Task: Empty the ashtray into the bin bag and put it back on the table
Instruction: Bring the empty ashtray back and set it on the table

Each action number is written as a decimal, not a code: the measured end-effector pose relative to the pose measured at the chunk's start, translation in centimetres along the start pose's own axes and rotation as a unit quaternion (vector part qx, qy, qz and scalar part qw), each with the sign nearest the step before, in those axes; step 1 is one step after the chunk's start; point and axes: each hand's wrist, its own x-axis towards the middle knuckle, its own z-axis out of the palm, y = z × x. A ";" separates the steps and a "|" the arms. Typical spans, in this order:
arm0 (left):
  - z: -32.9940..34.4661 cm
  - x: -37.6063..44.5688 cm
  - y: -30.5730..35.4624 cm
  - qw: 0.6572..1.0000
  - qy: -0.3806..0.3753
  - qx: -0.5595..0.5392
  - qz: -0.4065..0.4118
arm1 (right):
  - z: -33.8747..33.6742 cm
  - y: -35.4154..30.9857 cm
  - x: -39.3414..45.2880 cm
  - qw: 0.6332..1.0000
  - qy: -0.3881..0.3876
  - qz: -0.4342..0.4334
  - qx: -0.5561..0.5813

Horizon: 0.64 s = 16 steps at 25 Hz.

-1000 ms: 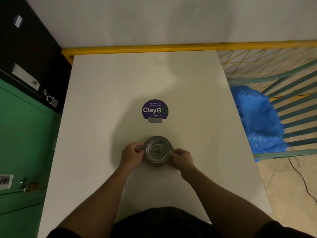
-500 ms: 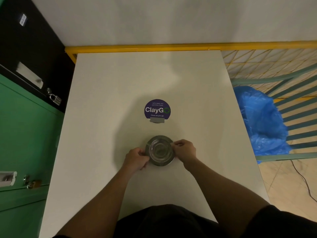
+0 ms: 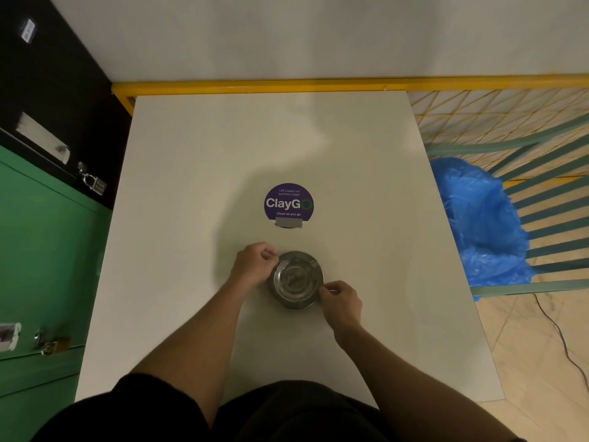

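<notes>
Ashtray [image 3: 297, 280]: round, metal, shiny; set flat on table [image 3: 178, 250], toward the near edge, roughly midway between left and right edges. Bowl looks bare, though reflections blur the detail.

Left hand [image 3: 255, 264]: curled, fingertips pinched on the ashtray's far-left rim; knuckles up, forearm running back to the near edge.

Right hand [image 3: 341, 302]: curled, thumb and fingertips closed on the near-right rim, opposite the left hand's hold.

Sticker [image 3: 288, 203]: round, purple, lettered "ClayGo" and "Clean as you go"; stuck flat on the table just beyond the ashtray, toward the centre. Grey strip across its near edge.

Table: pale, plain top; far edge against a yellow rail [image 3: 318, 86], left edge beside green lockers [image 3: 41, 250].

Bin bag [image 3: 478, 224]: blue plastic, crumpled, mouth open; off the table's right edge, held inside a teal slatted frame [image 3: 548, 218], well apart from the ashtray.

Padlock [image 3: 95, 184]: silver, hanging on the lockers near the table's left edge. Second padlock [image 3: 52, 344]: lower down, nearer the viewer.

Cable [image 3: 561, 342]: dark, thin, trailing on the tiled floor past the near-right corner.

Black sleeves at the bottom of the view, above both bare forearms.
</notes>
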 end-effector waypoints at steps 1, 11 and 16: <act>0.0 0.0 -0.2 1.000 0.003 -0.002 -0.002 | 0.0 -0.3 0.1 1.000 0.002 0.000 -0.003; 0.4 -2.6 -3.3 0.995 -0.009 -0.075 -0.060 | -0.5 -4.4 3.0 0.998 -0.017 -0.047 -0.025; -0.1 -2.2 -3.1 0.986 0.014 -0.142 -0.090 | -1.1 -4.0 3.2 0.999 -0.014 -0.045 -0.015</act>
